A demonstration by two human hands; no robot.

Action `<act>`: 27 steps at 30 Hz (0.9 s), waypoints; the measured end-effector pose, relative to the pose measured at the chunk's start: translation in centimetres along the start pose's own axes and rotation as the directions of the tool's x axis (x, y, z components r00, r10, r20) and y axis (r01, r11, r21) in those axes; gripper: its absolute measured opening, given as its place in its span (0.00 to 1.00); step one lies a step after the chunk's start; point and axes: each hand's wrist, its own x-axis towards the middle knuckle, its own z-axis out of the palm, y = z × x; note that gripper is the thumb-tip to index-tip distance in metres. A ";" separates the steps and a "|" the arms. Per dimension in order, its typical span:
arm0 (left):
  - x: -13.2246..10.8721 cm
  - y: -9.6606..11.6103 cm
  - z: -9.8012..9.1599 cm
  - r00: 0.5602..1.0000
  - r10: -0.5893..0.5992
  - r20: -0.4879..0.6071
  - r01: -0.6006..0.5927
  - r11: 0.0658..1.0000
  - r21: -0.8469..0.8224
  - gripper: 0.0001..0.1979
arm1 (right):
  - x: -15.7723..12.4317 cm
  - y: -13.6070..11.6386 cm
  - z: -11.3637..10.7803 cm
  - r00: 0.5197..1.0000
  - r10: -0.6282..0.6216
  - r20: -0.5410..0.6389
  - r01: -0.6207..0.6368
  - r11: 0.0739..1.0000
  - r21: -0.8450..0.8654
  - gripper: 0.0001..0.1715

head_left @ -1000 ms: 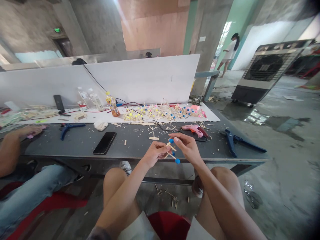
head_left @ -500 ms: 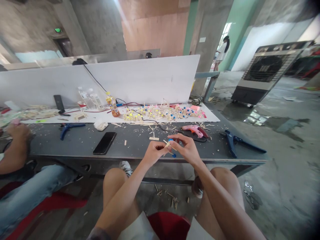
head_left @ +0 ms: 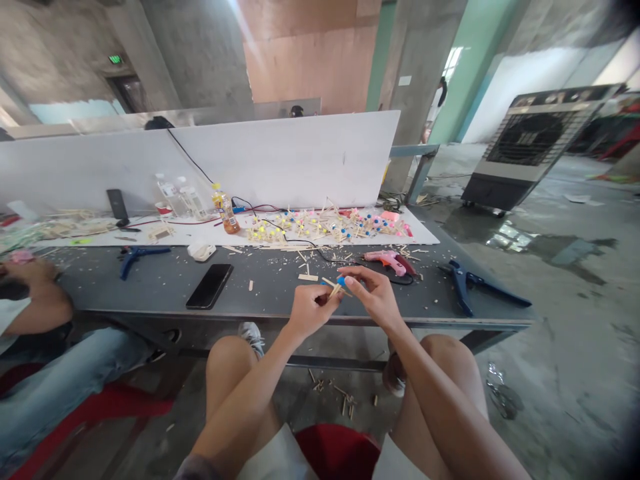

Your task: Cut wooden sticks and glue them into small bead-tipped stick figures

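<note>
Both hands meet over the near edge of the dark table. My left hand is closed around a small model of thin wooden sticks with blue balls. My right hand pinches the same stick model from the right, fingertips at a blue ball. Most of the model is hidden between the fingers. Behind the hands, a heap of finished stick models with yellow, blue and pink balls lies on a white sheet.
A pink glue gun and blue cutters lie right of the hands, a black phone and another blue cutter to the left. Bottles stand by a white board. A seated person's arm is at far left. A large fan stands on the floor.
The stick model has been turned and drawn up into my hands, so the blue ball that hung below is gone from sight. The neighbour's arm pulled back to the left.
</note>
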 end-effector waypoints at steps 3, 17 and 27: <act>-0.1 -0.4 0.3 0.968 0.233 -0.089 -0.203 0.943 0.265 0.17 | 0.0 -0.3 0.1 1.000 -0.027 0.001 0.027 0.998 -0.062 0.15; -0.4 -0.2 0.7 0.794 0.588 -0.155 -0.283 0.583 0.761 0.07 | -0.1 -0.6 0.2 0.985 -0.170 0.015 0.170 0.985 -0.020 0.12; -0.5 -0.7 0.3 0.803 0.565 -0.190 -0.250 0.608 0.753 0.05 | -0.2 -0.5 0.3 0.998 -0.044 -0.042 0.050 0.986 0.157 0.15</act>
